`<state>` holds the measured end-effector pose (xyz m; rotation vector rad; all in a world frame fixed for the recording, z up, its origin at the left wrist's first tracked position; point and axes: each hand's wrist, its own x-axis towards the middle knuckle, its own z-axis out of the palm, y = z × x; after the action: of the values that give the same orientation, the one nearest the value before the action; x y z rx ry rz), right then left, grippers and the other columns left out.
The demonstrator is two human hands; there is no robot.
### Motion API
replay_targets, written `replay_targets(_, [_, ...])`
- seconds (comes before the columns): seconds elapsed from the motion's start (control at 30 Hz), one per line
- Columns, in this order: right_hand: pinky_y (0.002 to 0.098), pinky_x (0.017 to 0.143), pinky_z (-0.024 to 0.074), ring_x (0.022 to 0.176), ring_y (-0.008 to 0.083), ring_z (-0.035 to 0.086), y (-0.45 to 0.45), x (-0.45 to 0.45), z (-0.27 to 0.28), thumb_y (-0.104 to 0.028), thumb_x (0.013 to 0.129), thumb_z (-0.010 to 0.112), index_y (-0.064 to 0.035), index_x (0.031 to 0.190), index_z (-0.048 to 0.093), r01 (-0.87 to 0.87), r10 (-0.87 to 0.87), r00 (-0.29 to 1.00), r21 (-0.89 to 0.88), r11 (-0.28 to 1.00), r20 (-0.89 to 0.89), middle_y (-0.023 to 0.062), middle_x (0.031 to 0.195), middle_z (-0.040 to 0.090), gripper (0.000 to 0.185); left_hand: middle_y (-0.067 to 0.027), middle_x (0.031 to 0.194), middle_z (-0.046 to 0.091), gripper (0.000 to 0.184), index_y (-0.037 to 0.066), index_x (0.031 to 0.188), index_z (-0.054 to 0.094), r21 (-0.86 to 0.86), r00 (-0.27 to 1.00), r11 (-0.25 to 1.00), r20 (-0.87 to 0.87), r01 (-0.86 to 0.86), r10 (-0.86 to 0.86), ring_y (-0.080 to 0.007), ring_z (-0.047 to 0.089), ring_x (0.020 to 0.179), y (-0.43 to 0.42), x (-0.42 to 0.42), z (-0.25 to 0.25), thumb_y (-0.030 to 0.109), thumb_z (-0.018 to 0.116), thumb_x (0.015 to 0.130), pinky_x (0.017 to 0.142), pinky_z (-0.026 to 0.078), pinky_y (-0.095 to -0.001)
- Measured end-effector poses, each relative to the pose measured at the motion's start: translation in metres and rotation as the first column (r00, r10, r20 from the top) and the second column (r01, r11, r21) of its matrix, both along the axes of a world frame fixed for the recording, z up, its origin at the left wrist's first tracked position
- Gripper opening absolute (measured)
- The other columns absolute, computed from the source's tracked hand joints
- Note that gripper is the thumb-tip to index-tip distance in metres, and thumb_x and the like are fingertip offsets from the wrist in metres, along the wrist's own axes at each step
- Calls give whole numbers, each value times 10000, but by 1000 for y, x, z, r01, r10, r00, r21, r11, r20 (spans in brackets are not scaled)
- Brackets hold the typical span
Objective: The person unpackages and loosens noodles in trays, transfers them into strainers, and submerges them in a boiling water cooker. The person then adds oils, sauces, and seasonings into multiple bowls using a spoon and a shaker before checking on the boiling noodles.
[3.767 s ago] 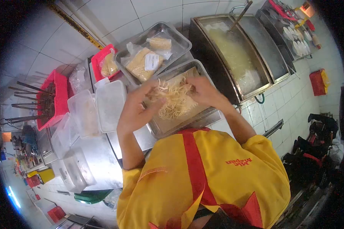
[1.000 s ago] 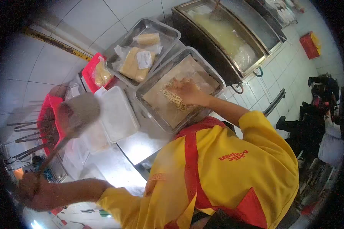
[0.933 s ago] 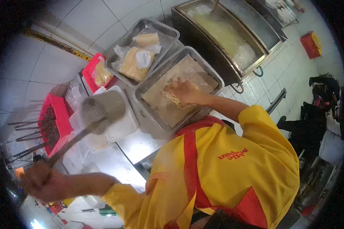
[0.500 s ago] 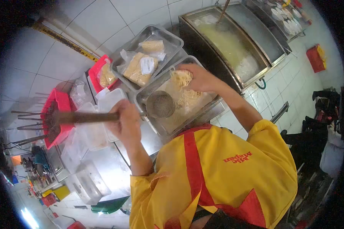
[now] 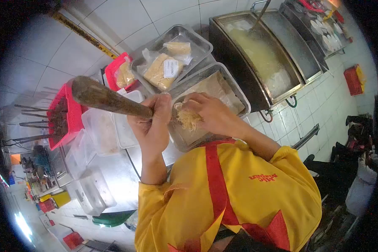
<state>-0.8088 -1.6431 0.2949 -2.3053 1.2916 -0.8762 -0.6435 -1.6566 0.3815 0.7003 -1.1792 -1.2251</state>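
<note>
My left hand [image 5: 152, 126] is closed round the wooden handle [image 5: 109, 100] of a strainer, whose thick end points up and left. The strainer's basket is mostly hidden beside my hands. My right hand [image 5: 214, 115] grips a bundle of pale thin noodles [image 5: 188, 119] with strands hanging down. Both hands are close together over the left part of a metal tray [image 5: 244, 94] lined with brown paper [image 5: 214, 87].
Behind stands another tray [image 5: 203, 46] with bagged noodles [image 5: 164, 70]. Boiling vats [image 5: 260, 59] are at the upper right. A red basket [image 5: 74, 119] with several long handles, plastic containers [image 5: 101, 130] and a small red basket [image 5: 112, 73] are on the left.
My right hand has lifted noodles from the paper and moved down and left. My left hand swung the strainer in from the far left, and its basket, lately over the tray, is now mostly hidden.
</note>
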Motion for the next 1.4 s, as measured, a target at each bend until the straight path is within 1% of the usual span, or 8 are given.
replay_targets(0.23, [392,856,469,999,308,585,-14,-41,-13,-89,739,656,-29,1044,589,-9,-120,944,387,922,308,136,1076,593,317,17,546,375,113,-30,924,591,-127,999,992,-41,11,-16,-70,281,409,-3,14,-13,65,559,873,394,184,-255])
replay_targets(0.5, [443,852,483,1018,359,570,-1,-17,-139,-98,717,601,-3,955,620,216,-134,902,160,963,-411,209,1049,562,256,32,495,319,84,-6,806,542,-39,996,998,-83,-45,42,-68,257,391,-10,27,-27,45,550,872,383,167,-259])
replay_targets(0.7, [415,768,506,857,334,609,-8,-14,-205,-93,708,592,27,821,629,230,-151,939,236,944,-310,168,868,604,168,40,491,292,228,64,678,429,-32,988,991,-88,-131,127,-64,231,387,-16,21,-49,32,537,876,382,151,-259])
replay_targets(0.9, [304,719,508,765,190,643,6,-42,-60,-77,759,657,0,922,658,294,-446,821,405,866,356,123,876,666,181,8,593,422,121,-59,810,566,-78,994,997,-110,-20,11,-53,346,488,-17,10,-52,39,582,880,434,219,-220])
replay_targets(1.13, [316,786,485,865,170,617,34,-53,-20,-112,855,619,-13,977,643,443,-449,858,85,893,251,70,957,661,159,8,556,391,247,37,645,417,-30,988,997,-136,70,-74,-59,317,468,-4,-44,-25,7,548,852,431,205,-231])
replay_targets(1.23, [326,906,435,983,178,589,59,-61,-64,-306,943,532,-20,1095,609,606,-706,316,438,664,633,57,1036,650,333,8,534,362,278,42,621,393,-73,974,994,-209,77,-91,-74,309,459,15,-72,-21,24,546,852,424,198,-242])
replay_targets(1.3, [350,1058,319,1219,214,474,80,-75,-72,-498,961,397,14,1334,422,-40,-571,-242,580,813,784,128,1318,509,635,-4,518,357,294,36,614,374,-163,948,964,-204,212,-243,-84,318,455,27,-90,-24,57,560,841,422,197,-248])
replay_targets(1.4, [362,1132,174,1338,221,322,108,-89,-51,-588,949,285,28,1398,310,139,-472,-217,506,851,854,130,1447,349,762,24,506,273,321,115,627,309,-249,990,960,-33,127,-139,-80,236,423,53,-132,-38,128,553,835,405,163,-264])
